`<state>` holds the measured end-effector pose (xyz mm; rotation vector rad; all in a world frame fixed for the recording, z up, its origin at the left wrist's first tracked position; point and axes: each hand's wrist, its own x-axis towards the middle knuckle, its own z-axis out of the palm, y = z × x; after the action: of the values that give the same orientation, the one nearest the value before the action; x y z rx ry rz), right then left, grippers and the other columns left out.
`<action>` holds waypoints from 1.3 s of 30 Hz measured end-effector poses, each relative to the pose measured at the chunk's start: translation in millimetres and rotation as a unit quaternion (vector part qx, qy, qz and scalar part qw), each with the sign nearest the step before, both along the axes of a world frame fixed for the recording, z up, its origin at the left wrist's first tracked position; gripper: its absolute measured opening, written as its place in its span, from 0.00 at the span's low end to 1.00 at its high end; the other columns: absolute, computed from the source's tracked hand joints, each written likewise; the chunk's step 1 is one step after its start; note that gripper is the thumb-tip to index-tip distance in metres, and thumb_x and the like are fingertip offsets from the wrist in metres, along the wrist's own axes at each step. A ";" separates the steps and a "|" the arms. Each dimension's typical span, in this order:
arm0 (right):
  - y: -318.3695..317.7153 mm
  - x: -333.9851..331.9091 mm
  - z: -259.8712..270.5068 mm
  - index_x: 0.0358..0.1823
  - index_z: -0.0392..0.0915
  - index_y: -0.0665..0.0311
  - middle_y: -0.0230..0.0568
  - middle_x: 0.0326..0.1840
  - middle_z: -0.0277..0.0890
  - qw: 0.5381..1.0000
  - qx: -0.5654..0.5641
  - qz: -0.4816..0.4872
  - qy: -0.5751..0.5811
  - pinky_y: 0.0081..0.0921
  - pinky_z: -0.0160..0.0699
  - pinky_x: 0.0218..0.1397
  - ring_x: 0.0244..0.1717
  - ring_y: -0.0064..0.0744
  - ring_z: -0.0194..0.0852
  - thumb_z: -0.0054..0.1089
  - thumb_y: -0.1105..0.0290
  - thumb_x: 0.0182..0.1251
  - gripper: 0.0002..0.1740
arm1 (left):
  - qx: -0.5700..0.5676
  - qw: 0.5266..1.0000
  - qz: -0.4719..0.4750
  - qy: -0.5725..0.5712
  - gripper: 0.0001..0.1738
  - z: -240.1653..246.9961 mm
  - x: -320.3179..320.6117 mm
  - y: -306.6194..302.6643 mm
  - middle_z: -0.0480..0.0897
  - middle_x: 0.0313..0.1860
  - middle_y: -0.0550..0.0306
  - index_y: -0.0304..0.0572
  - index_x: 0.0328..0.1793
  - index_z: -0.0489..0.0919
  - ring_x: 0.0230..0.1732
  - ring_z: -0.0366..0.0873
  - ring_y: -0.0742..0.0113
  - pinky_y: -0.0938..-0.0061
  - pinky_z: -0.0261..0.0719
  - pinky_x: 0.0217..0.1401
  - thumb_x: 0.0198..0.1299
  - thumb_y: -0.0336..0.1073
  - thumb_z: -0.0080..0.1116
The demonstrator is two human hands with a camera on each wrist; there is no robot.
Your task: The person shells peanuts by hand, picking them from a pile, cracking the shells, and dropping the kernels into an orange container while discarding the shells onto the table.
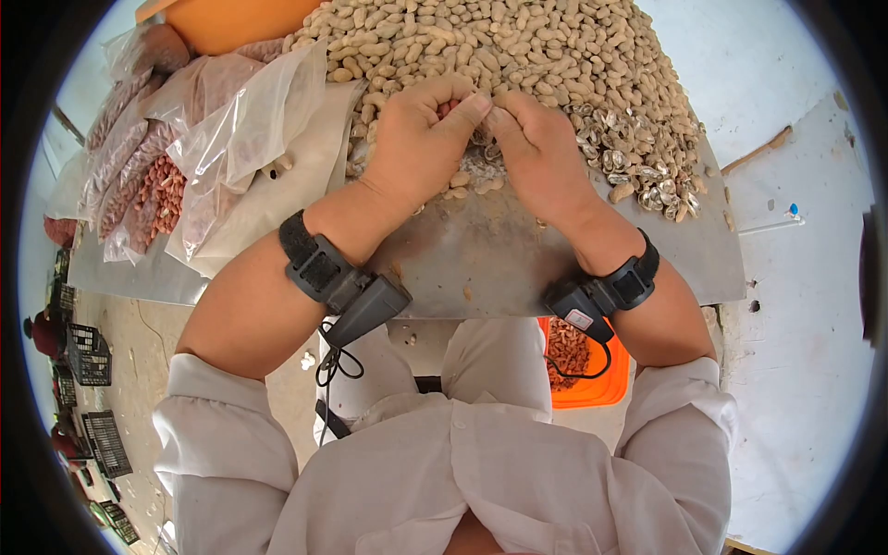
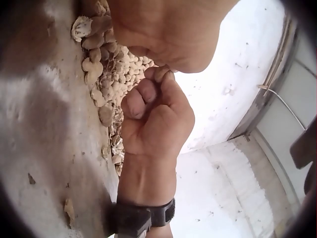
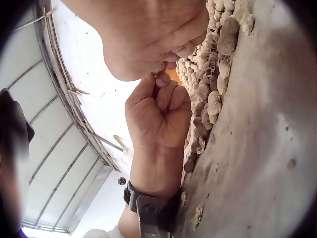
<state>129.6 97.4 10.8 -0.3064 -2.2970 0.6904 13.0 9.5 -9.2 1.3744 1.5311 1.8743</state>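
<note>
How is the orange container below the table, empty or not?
Not empty: reddish kernels lie inside the orange container. How full, I cannot tell: part is hidden.

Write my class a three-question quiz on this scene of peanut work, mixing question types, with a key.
1. True or false: in the head view, plastic bags lie left of the peanut heap.
2. The tub by the person's right leg is: A) blue B) orange C) green.
3. Fill in, near or far: the left hand and right hand meet at the heap's ____ side.

Key: 1 true; 2 B; 3 near.
</note>
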 end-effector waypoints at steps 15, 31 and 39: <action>10.6 -7.5 -14.0 0.24 0.66 0.72 0.50 0.20 0.65 0.979 -0.196 0.025 0.046 0.33 0.63 0.28 0.22 0.40 0.63 0.44 0.66 0.65 0.16 | 0.011 0.978 -0.073 -0.196 0.08 1.9 9.9 1.9 0.69 0.22 0.67 0.38 0.35 0.75 0.19 0.58 0.83 0.87 0.55 0.19 0.64 0.34 0.49; 4.3 -9.5 -2.1 0.34 0.72 0.67 0.28 0.20 0.67 0.949 -0.292 0.075 0.090 0.15 0.61 0.23 0.21 0.15 0.61 0.48 0.66 0.68 0.11 | 0.023 0.912 -0.194 -0.359 0.11 4.0 8.3 0.2 0.72 0.26 0.65 0.38 0.40 0.73 0.18 0.57 0.81 0.85 0.55 0.19 0.67 0.35 0.40; 5.7 -6.9 -2.3 0.42 0.76 0.69 0.40 0.26 0.76 0.992 -0.026 0.018 0.126 0.22 0.72 0.32 0.27 0.28 0.74 0.56 0.69 0.61 0.12 | 0.030 0.834 -0.245 -0.494 0.14 -0.2 2.7 1.5 0.73 0.25 0.58 0.38 0.33 0.71 0.16 0.56 0.76 0.82 0.54 0.17 0.66 0.39 0.40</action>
<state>122.7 103.2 8.5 -0.1916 -2.0520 0.7625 15.7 11.0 -9.4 0.5083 0.5287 1.8013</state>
